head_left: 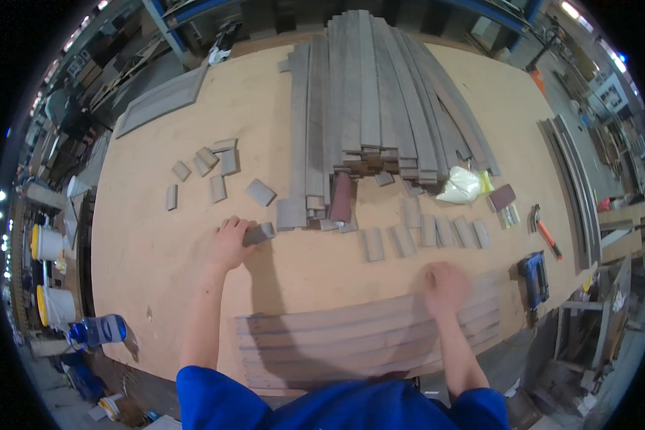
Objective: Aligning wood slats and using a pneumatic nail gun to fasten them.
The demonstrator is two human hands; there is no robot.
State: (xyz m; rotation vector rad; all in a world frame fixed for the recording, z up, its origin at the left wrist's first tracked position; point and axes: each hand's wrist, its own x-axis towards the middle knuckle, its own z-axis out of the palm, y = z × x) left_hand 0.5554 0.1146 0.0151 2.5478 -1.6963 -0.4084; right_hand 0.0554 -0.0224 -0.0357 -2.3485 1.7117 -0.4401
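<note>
Grey plank offcut (262, 233) at mid-bench (158, 272): the left hand (229, 242) has its grip closed on the left end. Likely light, stiff; pinch opposite edges. Right hand (448, 287) blurred, hold unclear.

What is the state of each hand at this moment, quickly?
Left hand: closed on a small grey block.
Right hand: blurred; open or closed cannot be told.

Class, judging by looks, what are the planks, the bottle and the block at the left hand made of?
Planks: probably wood, matt grey; faint lengthwise streaks suggest grain.
Bottle: likely plastic, glossy; the bluish body looks see-through.
Block: perhaps wood too, matt grey like the planks; grain too small to confirm.
</note>
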